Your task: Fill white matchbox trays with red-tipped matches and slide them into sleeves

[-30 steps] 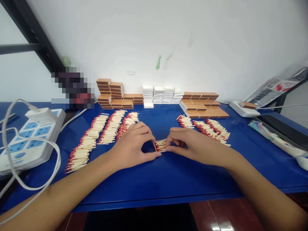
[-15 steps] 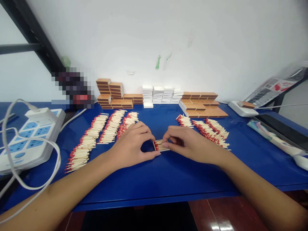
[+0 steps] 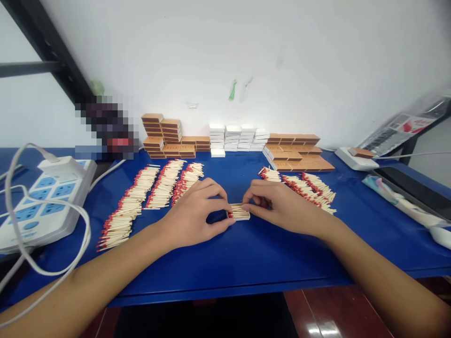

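Head cam feed, clock centred on the open tray, 12 = wall. At 9 o'clock, far out, I've got the power strip (image 3: pixel 45 202), white plug (image 3: pixel 61 168) seated in its far end, white cable (image 3: pixel 85 230) looping over it. Next, 9 to 10 o'clock: three slanted match rows (image 3: pixel 128 206) on the blue table (image 3: pixel 225 267), red heads mostly left. Between 10 and 11, against the wall: brown matchboxes (image 3: pixel 171 150), stacked in steps, tallest at the left.

Left hand (image 3: pixel 193 213), just at 9: thumb and fingers gripping the tray's left end. Tray (image 3: pixel 244 219) is at clock centre, flat on the table, matches (image 3: pixel 240 212) lying lengthwise inside, heads left. At 12, by the wall: white boxes (image 3: pixel 232 138) in short stacks.

Right hand (image 3: pixel 278 204), at 3: thumb and fingertips close together at the tray's far right part. Can't tell if they pinch a match.

Between 1 and 2: more brown matchboxes (image 3: pixel 303 162), stepped. Between 2 and 3: loose match piles (image 3: pixel 319 188), partly behind the right hand. At 2, farther out: white block (image 3: pixel 352 162), one brown box (image 3: pixel 361 152) on top. 3 o'clock, far right: long dark flat item (image 3: pixel 416 188), details unclear.
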Motion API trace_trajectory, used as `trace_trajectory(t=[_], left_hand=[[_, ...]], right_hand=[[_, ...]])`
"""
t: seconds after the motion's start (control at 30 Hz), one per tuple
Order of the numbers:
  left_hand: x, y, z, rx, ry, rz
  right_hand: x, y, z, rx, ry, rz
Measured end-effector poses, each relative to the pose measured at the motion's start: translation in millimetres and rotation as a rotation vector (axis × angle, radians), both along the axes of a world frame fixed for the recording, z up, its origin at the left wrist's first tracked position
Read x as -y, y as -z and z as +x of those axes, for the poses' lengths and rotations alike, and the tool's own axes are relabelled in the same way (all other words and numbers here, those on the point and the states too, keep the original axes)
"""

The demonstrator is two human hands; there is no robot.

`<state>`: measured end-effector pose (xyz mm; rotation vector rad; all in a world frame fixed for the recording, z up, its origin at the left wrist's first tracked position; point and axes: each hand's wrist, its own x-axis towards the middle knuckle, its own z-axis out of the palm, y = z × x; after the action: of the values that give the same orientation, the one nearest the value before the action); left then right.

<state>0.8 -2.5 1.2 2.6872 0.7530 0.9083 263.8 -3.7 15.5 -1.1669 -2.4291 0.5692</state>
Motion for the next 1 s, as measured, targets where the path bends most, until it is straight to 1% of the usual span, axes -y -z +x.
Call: trace_trajectory(t=[0.3, 0.5, 0.7, 1.0], left_hand=[[2.6, -0.7, 0.4, -0.002, 0.016, 0.002], [1.7, -0.6, 0.4, -0.007, 0.017, -0.001], [2.6, 0.6, 0.8, -0.017, 0.021, -0.003], [2.4, 1.2, 0.6, -0.027, 0.032, -0.014]], right_hand=[[2.2, 0.2, -3.8, -0.025, -0.023, 0.002], [1.6, 1.1, -6.2, -0.053, -0.023, 0.039], [0.9, 3.8, -6.9, -0.058, -0.015, 0.011], [1.9, 2.2, -5.3, -0.05, -0.017, 0.013]])
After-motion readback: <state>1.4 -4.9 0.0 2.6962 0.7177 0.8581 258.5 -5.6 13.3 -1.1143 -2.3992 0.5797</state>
